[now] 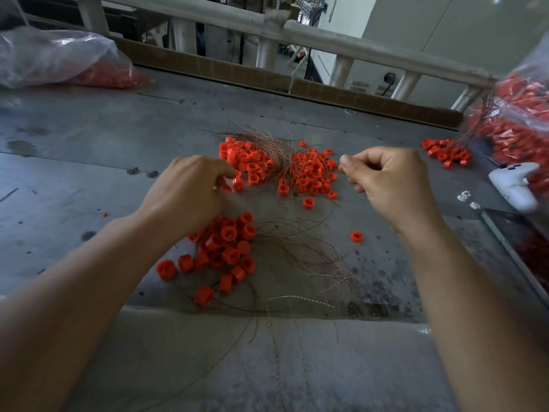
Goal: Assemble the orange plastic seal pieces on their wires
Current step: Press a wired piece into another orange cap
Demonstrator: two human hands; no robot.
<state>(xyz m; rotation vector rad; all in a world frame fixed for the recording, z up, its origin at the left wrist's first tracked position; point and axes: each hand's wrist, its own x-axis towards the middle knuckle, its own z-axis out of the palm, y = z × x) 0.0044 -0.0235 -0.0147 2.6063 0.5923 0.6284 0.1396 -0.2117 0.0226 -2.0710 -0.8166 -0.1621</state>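
Orange seal pieces fill a clear bag [59, 60] at far left, stock kept off the work area. Left hand [184, 197]: fingers [227, 173] curled down onto a loose piece [238, 183] at the edge of the far pile [252, 162]; whether it is gripped yet cannot be told. Near pile [228, 248], just below that hand, trails wires, so judged already assembled. Wire bundle [276, 150] lies across the far pile, within reach of both hands. Right hand [389, 185]: thumb and forefinger pressed tip to tip, apparently pinching one wire, too fine to confirm; held level with the piece, probably for threading. Counter [89, 138] grey, stained.
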